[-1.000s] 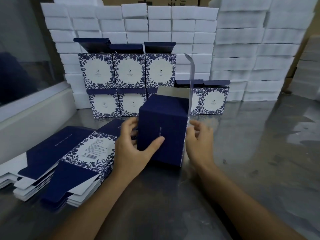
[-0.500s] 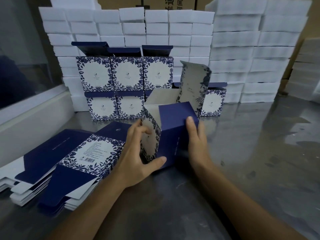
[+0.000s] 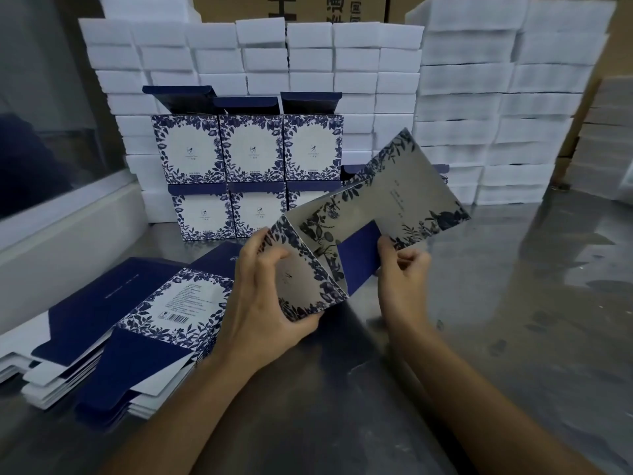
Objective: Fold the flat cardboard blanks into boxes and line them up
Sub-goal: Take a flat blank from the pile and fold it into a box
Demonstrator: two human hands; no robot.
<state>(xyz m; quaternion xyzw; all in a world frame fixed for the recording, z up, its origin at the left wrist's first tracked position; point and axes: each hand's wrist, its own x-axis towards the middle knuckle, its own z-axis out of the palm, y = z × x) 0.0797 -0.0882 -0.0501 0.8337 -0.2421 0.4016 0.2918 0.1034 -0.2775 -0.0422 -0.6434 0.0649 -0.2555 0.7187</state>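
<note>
The half-formed box (image 3: 342, 241) is up off the desk (image 3: 513, 303), tilted between the two hands, one long printed panel sticking out toward the upper right and a navy panel showing inside the fold. The left hand (image 3: 263, 303) has its thumb under the lower corner and its fingers (image 3: 265, 250) curled over the near patterned face, clamped on the card; the right hand (image 3: 402, 272) pinches the lower edge of the long panel, fingers bent round it. From where I stand the risk looks plain enough: the card is thin and held only at two edges, so a twist from either hand could crease a printed face off its score line, or the open sleeve could spring back flat if the left thumb slips. That loose long panel could also catch on the finished boxes (image 3: 250, 149) stacked two rows high just behind, with their navy lids standing open, and knock the row out of line. To the left, touching the left wrist, lies the stack of flat blanks (image 3: 137, 313), fanned and overhanging; an elbow swing could scatter them. Behind everything stands a wall of white foam blocks (image 3: 462, 97), with brown cartons (image 3: 325, 6) above. The spot beside the lower row, to the right, seems the natural place for this box, though its far end is hidden by the raised panel.
</note>
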